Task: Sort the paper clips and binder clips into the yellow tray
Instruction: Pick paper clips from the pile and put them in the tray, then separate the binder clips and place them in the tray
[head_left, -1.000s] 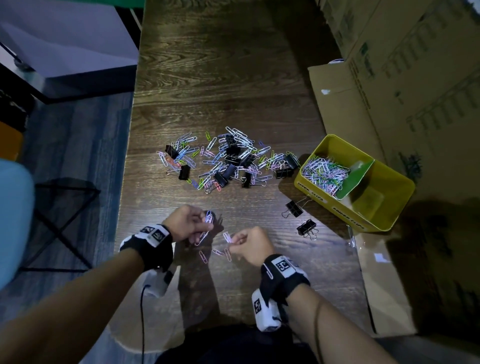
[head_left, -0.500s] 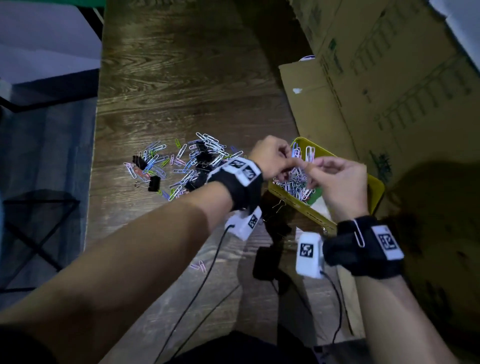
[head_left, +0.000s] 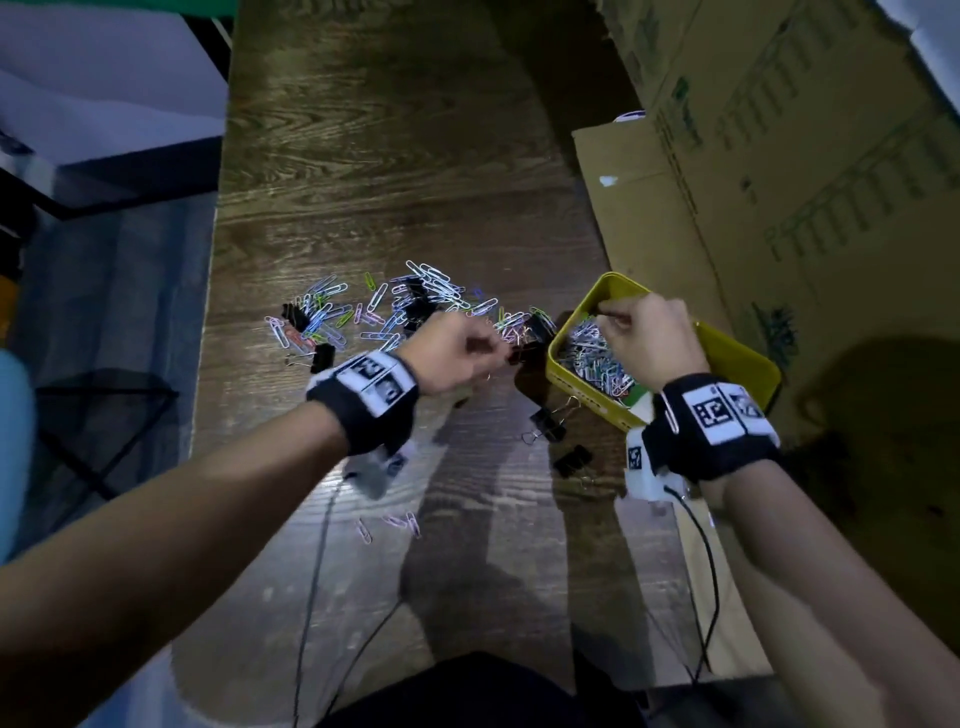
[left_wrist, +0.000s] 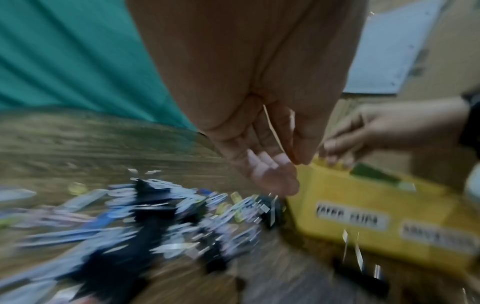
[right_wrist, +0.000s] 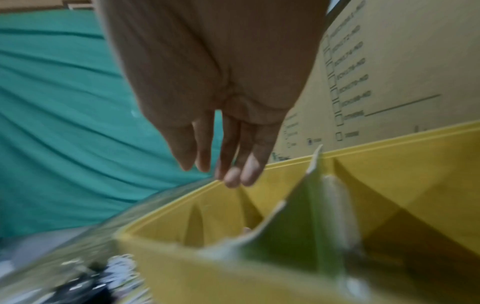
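Note:
A mixed pile of coloured paper clips and black binder clips (head_left: 405, 312) (left_wrist: 155, 216) lies mid-table. The yellow tray (head_left: 737, 358) (left_wrist: 337, 195) (right_wrist: 389, 164) stands to its right, with a heap of paper clips (head_left: 597, 358) in its left compartment beside a green divider (right_wrist: 298, 216). My left hand (head_left: 467, 348) (left_wrist: 285, 170) hovers over the pile's right end, fingers loosely curled, with nothing clearly held. My right hand (head_left: 618, 317) (right_wrist: 221, 170) hangs over the tray's left compartment, fingers pointing down and relaxed, empty.
Two black binder clips (head_left: 545, 421) (head_left: 571, 460) lie on the table in front of the tray. A few loose paper clips (head_left: 395, 522) lie nearer me. Cardboard boxes (head_left: 779, 156) wall the right side. Wrist cables (head_left: 311, 571) trail across the table. The table's left edge (head_left: 213, 312) drops to the floor.
Both hands rose from the table's front to meet over the tray. Since then the left hand has drawn back left towards the pile, and the clips the hands held are gone.

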